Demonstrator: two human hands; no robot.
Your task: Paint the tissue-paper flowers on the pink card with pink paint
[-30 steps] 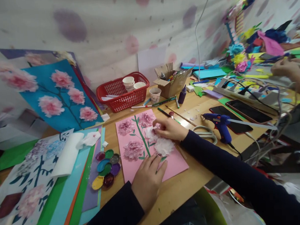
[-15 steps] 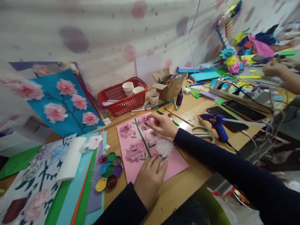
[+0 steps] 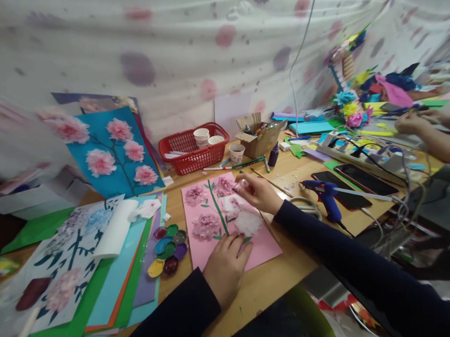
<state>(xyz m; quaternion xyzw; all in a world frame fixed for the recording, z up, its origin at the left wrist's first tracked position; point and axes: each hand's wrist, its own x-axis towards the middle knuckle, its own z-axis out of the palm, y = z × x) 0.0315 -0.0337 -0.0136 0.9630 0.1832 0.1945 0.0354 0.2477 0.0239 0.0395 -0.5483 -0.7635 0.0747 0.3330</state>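
- Pink card (image 3: 264, 249) lies on the counter (image 3: 249, 301) right in front of the person, with mauve flowers (image 3: 206, 227) and a white flower (image 3: 249, 222) around a painted green stem (image 3: 218, 208).
- The left hand (image 3: 226, 272) rests palm down on the lower edge, fingers stretched out and gripping nothing.
- Over the upper right flowers, the right hand (image 3: 259, 193) has its fingers drawn nearly together; from where I stand I can't tell whether they have hold of a petal.
- If that hand pulls too hard, I'd say, a petal could tear or a bloom come loose; if the left one lifts, the card could skid.
- The left sleeve (image 3: 179, 309) is near the paint pots (image 3: 164, 245), so a careless swing might smear colour.
- Farther back on the wooden top stand a paper cup (image 3: 237, 153) and a red basket (image 3: 195, 160); a blue glue gun (image 3: 325, 194) lies to the right, beside a phone (image 3: 343, 193).
- A spotted cloth (image 3: 174, 36) hangs behind, and another person's hands (image 3: 413, 123) work at far right.
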